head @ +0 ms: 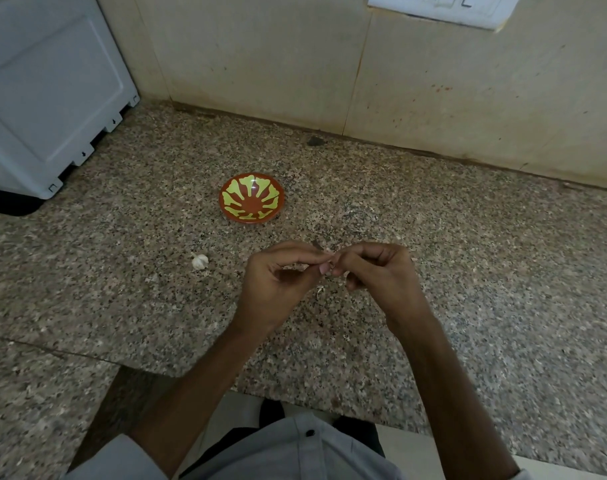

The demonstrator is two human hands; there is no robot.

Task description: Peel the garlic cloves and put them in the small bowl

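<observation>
A small white garlic (199,261) piece lies on the desk (468,254), well to the left of the hands and nearer the person than the bowl (251,202). Whatever is being worked on sits where the two hands meet. It is a small bit pinched between the fingertips and almost wholly hidden by them, so I cannot tell whether it is a clove.

The left hand (277,282) has its thumb and forefinger drawn together on that bit, the other fingers curled beneath. The right hand (381,271) is curled too, its fingertips pressed to the same spot from the other side. Both hands are raised above the desk, touching each other at the tips.

A pale scrap of peel (319,292) lies on the desk just under the hands. The bowl, red-brown with a yellow-green pattern inside, stands upright beyond the hands, apart from them and from the garlic.

The desk is speckled stone. A white appliance (52,91) stands at its far left corner against the beige tiled wall (260,46). A white switch plate (440,8) shows at the top edge. A grey shirt (295,452) fills the bottom.
</observation>
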